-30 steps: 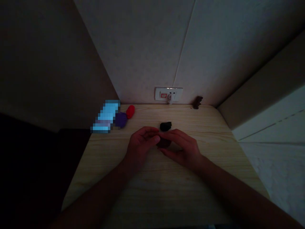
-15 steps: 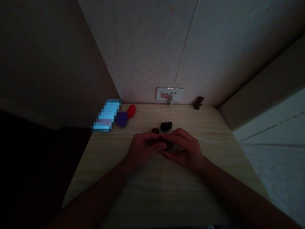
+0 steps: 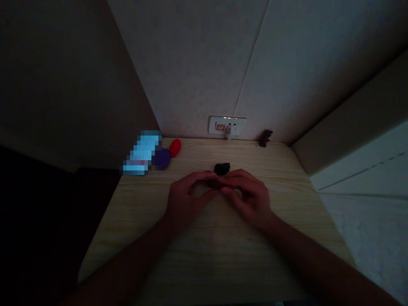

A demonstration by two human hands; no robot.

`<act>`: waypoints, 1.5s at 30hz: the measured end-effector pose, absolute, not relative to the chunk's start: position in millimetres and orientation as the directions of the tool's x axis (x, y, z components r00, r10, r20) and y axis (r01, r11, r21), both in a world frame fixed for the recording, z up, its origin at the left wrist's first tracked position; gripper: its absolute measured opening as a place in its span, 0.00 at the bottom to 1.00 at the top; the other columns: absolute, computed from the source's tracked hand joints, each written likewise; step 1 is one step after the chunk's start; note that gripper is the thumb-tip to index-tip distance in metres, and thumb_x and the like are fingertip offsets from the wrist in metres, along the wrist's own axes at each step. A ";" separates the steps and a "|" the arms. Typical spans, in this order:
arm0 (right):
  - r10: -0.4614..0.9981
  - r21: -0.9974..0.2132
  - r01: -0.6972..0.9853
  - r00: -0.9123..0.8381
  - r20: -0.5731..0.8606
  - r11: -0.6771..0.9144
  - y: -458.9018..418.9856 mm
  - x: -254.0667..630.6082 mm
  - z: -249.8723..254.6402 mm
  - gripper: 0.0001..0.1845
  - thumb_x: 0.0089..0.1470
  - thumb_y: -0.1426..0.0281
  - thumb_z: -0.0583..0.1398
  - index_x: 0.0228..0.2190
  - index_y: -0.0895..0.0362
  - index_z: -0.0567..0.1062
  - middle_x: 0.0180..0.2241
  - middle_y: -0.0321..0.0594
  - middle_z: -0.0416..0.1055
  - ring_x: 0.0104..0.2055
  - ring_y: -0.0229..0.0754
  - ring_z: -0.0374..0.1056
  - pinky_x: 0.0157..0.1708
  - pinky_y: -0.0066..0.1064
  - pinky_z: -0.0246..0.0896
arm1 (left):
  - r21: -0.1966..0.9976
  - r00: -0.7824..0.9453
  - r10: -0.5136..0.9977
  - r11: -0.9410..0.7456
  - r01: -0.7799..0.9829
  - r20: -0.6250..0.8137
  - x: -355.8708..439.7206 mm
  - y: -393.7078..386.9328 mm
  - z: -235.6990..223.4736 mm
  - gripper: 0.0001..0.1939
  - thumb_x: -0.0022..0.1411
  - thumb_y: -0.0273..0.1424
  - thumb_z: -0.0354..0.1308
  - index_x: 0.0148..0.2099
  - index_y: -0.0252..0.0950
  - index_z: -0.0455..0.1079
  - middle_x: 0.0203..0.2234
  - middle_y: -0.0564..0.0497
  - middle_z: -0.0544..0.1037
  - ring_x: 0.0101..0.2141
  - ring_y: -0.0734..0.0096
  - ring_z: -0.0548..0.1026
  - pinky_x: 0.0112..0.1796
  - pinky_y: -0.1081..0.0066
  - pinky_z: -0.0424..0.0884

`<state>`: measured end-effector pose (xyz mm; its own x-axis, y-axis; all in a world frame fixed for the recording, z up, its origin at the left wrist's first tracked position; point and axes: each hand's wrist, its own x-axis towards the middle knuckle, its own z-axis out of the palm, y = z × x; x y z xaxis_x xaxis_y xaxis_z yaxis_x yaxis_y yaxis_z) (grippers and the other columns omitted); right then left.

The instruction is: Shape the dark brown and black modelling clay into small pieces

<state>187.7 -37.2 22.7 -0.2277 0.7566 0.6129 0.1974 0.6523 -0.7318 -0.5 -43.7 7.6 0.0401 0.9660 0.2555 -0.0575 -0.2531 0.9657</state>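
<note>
Between the fingertips of both hands is a dark brown lump [image 3: 215,184] that looks like modelling clay, mostly covered by the fingers. My left hand [image 3: 185,197] pinches it from the left, thumb below and fingers above. From the right, my right hand [image 3: 252,196] grips it with thumb and fingers, and the two hands meet at the tips. Just beyond them lies a black lump [image 3: 222,168]. A smaller brown ball behind the fingers is almost wholly hidden.
A wooden tabletop [image 3: 197,255] carries a red lump [image 3: 175,148], a purple lump [image 3: 162,158] and a blurred, lit screen [image 3: 142,153] at the far left. A small brown shaped piece [image 3: 265,138] stands at the back right. Behind is a wall socket [image 3: 227,125] with a plug.
My fingers have shifted round the brown lump; both thumbs now press in from below and less of it shows. My left hand has moved slightly left and now hides most of the small brown ball.
</note>
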 end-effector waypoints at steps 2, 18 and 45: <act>0.767 -0.753 0.161 -0.214 0.604 0.638 -37.6 186.9 22.6 0.11 0.59 0.75 0.67 0.43 0.52 0.83 0.39 0.44 0.78 0.40 0.43 0.76 0.36 0.35 0.75 | 0.954 0.067 0.952 -0.297 -0.038 0.299 -1.3 -43.5 9.1 0.16 0.54 0.28 0.74 0.46 0.42 0.83 0.42 0.48 0.85 0.44 0.63 0.82 0.50 0.64 0.78; 0.800 -0.799 0.124 -0.227 0.555 0.589 -38.9 188.5 23.0 0.11 0.61 0.72 0.65 0.46 0.53 0.81 0.37 0.43 0.80 0.37 0.41 0.77 0.35 0.33 0.77 | 0.937 0.035 0.937 -0.348 0.031 0.346 -2.3 -41.4 15.1 0.11 0.54 0.29 0.75 0.41 0.46 0.85 0.38 0.50 0.86 0.40 0.63 0.83 0.46 0.64 0.79; 0.587 -0.464 0.364 -0.412 0.697 0.807 -40.0 191.0 27.5 0.12 0.61 0.78 0.60 0.45 0.53 0.74 0.44 0.48 0.75 0.44 0.46 0.75 0.40 0.39 0.77 | 0.877 0.114 0.874 -0.480 0.035 0.473 -0.1 -44.9 15.6 0.09 0.62 0.26 0.66 0.44 0.43 0.80 0.44 0.45 0.80 0.47 0.59 0.79 0.51 0.59 0.76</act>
<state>191.0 -40.0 27.5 -0.4116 0.5868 0.6973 0.3641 0.8073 -0.4645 -0.1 -44.9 15.6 0.1137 0.8735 0.4733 0.0346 -0.4796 0.8768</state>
